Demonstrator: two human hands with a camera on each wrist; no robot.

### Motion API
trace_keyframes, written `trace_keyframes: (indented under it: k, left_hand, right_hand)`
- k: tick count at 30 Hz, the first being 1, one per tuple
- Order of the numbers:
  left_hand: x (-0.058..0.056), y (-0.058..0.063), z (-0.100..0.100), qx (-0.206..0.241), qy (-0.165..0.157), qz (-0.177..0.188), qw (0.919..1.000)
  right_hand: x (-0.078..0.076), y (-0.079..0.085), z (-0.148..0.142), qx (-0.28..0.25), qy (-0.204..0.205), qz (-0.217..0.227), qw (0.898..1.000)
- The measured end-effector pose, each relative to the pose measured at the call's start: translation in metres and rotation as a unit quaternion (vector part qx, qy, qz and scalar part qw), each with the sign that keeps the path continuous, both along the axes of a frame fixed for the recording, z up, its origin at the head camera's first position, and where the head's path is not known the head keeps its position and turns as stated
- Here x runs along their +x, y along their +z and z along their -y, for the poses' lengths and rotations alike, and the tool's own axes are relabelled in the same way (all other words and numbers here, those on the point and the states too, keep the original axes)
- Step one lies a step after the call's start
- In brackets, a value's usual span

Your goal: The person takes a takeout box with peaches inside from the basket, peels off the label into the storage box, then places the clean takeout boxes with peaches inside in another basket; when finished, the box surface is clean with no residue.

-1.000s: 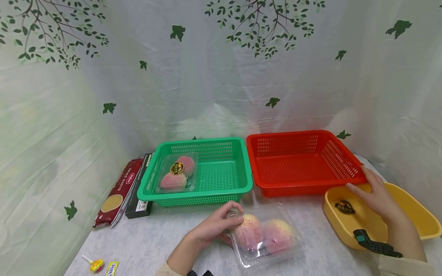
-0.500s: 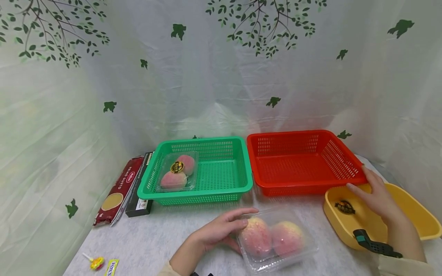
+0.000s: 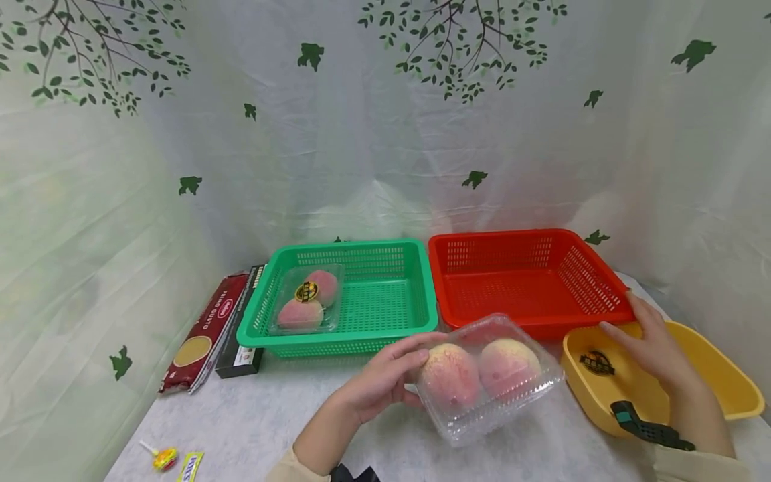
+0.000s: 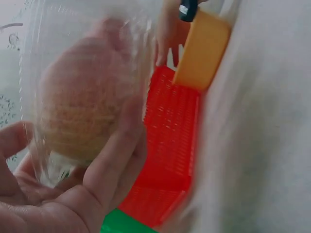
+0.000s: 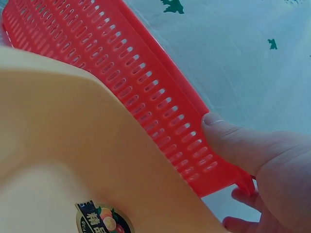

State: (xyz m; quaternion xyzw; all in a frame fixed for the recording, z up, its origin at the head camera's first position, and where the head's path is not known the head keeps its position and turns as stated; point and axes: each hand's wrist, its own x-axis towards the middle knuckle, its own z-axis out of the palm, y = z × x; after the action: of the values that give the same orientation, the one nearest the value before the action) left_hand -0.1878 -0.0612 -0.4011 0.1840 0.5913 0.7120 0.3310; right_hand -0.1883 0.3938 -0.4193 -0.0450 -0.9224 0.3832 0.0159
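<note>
My left hand point(image 3: 385, 381) grips the left edge of a clear plastic clamshell point(image 3: 490, 422) holding two pink-and-yellow peaches point(image 3: 509, 367). Thumb and fingers pinch its side, and the box hangs tilted over the table before the red basket point(image 3: 500, 294). The left wrist view shows one peach point(image 4: 80, 111) close up through the plastic. At the red basket's front right corner is my right hand point(image 3: 653, 341), reaching over the yellow tub point(image 3: 717, 368). In the right wrist view its thumb point(image 5: 233, 141) lies against the perforated red wall, with other fingertips curled round the corner.
A green basket point(image 3: 385, 345) at the back left holds another clamshell point(image 3: 307, 304) with two peaches. Left of it lie a maroon packet point(image 3: 201, 335) and a black box point(image 3: 241, 355). A lollipop point(image 3: 164, 459) and a small yellow sweet point(image 3: 191, 466) lie at front left.
My left hand has lifted the clamshell off the table and moved it right and up toward the red basket, tilting it. The right hand stays at the basket corner.
</note>
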Motion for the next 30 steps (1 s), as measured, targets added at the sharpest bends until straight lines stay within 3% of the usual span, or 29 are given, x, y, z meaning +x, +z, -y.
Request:
trace_keyframes:
  k: [6,13,24,30]
  left_hand:
    - [-0.013,0.025,-0.019,0.029,0.073,0.019,0.9967]
    - [-0.033,0.046,-0.050,0.035,0.163,0.022,0.9859]
    - [-0.062,0.047,-0.108,-0.002,0.273,0.024,0.9616]
    - [-0.079,0.045,-0.130,-0.042,0.312,0.010,0.9493]
  right_hand:
    - [-0.001,0.000,0.001,0.000,-0.004,-0.007,1.000]
    - [-0.002,0.002,0.001,-0.004,0.002,-0.004,1.000]
    - [0.002,0.000,0.001,0.001,-0.006,0.006,1.000]
    - [0.001,0.003,0.003,-0.001,-0.004,0.006,1.000]
